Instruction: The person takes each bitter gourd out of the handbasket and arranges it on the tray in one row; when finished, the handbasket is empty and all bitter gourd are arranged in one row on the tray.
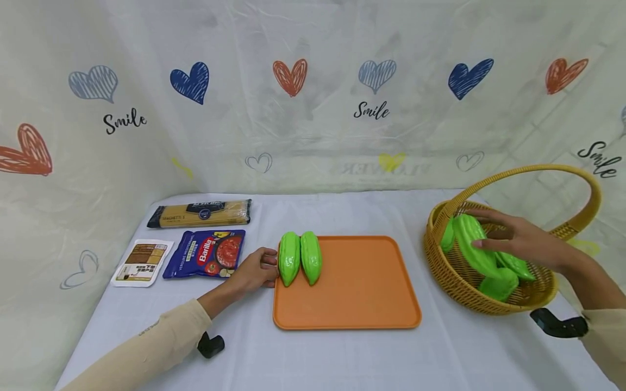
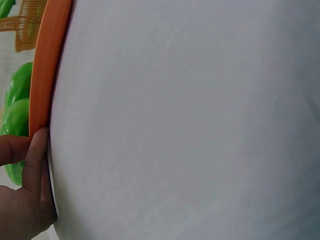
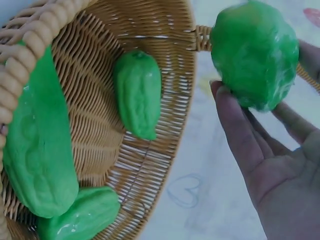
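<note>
My left hand [image 1: 254, 269] is at the left edge of an orange tray [image 1: 352, 293]; in the left wrist view, thumb and fingers pinch its rim [image 2: 42, 75]. Two glossy green ridged gourds, like bitter melons, lie side by side on the tray's upper left, the nearer one [image 1: 289, 259] close to my fingers. Over the wicker basket [image 1: 452, 279], my right hand [image 1: 528, 241] grips another green gourd [image 1: 470, 244]. The right wrist view shows this gourd [image 3: 255, 55] end-on between thumb and fingers, apart from several gourds inside the basket, including a small one [image 3: 137, 95].
The basket's tall arched handle [image 1: 582, 190] rises beside my right hand. Left of the tray lie a spaghetti pack [image 1: 205, 213], a blue Barilla pouch [image 1: 205, 254] and a white-edged packet [image 1: 143, 263]. A curtain printed with hearts [image 1: 313, 136] hangs behind the white-covered table.
</note>
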A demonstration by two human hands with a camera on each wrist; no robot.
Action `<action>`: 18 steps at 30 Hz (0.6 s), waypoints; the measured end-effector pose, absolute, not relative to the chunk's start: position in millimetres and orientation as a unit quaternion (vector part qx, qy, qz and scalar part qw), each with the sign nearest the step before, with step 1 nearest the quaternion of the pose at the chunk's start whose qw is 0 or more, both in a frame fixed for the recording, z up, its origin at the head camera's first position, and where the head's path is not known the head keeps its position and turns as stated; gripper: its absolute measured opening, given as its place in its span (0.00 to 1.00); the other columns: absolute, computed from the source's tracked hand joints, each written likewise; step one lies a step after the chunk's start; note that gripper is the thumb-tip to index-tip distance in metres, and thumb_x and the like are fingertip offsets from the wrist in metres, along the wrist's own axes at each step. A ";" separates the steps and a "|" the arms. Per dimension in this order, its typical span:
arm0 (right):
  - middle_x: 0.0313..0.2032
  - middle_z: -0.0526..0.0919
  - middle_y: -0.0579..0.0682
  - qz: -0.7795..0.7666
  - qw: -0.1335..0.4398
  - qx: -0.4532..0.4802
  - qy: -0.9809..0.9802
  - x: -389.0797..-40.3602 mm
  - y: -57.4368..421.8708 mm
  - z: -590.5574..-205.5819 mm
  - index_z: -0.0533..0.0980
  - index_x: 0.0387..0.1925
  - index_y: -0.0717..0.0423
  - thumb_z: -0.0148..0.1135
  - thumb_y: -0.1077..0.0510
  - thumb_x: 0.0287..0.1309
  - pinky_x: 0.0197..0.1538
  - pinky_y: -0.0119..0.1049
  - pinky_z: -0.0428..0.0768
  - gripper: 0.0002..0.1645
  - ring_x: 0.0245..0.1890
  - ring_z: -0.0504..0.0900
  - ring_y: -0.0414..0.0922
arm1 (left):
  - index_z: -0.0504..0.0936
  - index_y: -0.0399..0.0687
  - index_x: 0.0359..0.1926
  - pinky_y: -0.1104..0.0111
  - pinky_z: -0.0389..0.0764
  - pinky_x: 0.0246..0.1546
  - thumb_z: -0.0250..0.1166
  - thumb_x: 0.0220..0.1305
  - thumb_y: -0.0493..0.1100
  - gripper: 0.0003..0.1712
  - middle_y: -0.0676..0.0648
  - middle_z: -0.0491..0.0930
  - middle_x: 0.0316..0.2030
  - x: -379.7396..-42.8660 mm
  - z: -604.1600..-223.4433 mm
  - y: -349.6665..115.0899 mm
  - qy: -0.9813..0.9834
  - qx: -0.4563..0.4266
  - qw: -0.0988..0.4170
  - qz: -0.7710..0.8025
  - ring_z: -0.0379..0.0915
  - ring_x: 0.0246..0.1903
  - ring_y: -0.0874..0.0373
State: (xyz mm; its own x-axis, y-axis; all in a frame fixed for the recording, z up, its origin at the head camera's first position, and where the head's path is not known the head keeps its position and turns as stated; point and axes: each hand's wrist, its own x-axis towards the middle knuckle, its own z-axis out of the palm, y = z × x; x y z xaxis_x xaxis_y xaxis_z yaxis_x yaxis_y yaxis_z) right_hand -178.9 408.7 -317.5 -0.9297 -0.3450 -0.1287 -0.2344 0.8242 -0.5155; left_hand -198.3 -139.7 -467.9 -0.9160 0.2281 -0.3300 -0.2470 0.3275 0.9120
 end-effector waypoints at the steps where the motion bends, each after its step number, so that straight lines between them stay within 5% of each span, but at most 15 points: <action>1: 0.71 0.62 0.61 -0.256 0.109 -0.153 0.948 -177.7 407.4 -317.4 0.54 0.78 0.42 0.62 0.49 0.67 0.50 0.45 0.84 0.43 0.64 0.71 0.45 | 0.66 0.37 0.67 0.62 0.89 0.41 0.63 0.61 0.32 0.33 0.37 0.72 0.57 -198.4 -467.9 -139.6 0.788 -0.006 0.205 0.581 0.77 0.53 0.48; 5: 0.70 0.65 0.57 -0.248 0.106 -0.157 0.950 -173.0 403.8 -316.8 0.57 0.77 0.40 0.64 0.49 0.66 0.46 0.29 0.80 0.42 0.58 0.68 0.29 | 0.66 0.38 0.67 0.62 0.89 0.41 0.63 0.62 0.32 0.33 0.37 0.72 0.57 -198.6 -468.0 -139.8 0.788 -0.006 0.205 0.580 0.77 0.53 0.48; 9: 0.68 0.67 0.58 -0.245 0.106 -0.163 0.950 -167.7 399.4 -315.4 0.59 0.76 0.41 0.64 0.50 0.66 0.46 0.34 0.81 0.41 0.60 0.72 0.46 | 0.66 0.38 0.67 0.63 0.89 0.42 0.62 0.61 0.31 0.33 0.38 0.73 0.57 -198.4 -468.3 -140.3 0.788 -0.007 0.204 0.581 0.77 0.53 0.48; 15: 0.70 0.64 0.54 -0.260 0.114 -0.185 0.941 -160.9 389.5 -315.7 0.61 0.75 0.42 0.65 0.52 0.65 0.43 0.29 0.83 0.40 0.55 0.68 0.23 | 0.66 0.38 0.68 0.63 0.89 0.42 0.62 0.61 0.31 0.33 0.38 0.72 0.57 -198.3 -468.8 -140.8 0.789 -0.005 0.204 0.579 0.77 0.54 0.48; 18: 0.67 0.67 0.53 -0.277 0.122 -0.197 0.932 -157.7 383.6 -317.3 0.62 0.74 0.44 0.65 0.54 0.64 0.42 0.29 0.84 0.39 0.52 0.71 0.22 | 0.67 0.39 0.67 0.63 0.89 0.42 0.62 0.61 0.31 0.33 0.38 0.73 0.57 -197.8 -468.8 -140.2 0.787 -0.008 0.205 0.581 0.77 0.54 0.48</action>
State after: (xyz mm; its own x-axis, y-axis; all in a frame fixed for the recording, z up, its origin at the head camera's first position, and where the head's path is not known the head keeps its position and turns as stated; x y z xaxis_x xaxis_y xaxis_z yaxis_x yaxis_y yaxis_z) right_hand -157.7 383.6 -317.3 -0.8923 -0.4356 -0.1183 -0.3001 0.7683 -0.5654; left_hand -197.8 -140.2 -468.8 -0.9160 0.2251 -0.3320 -0.2511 0.3237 0.9122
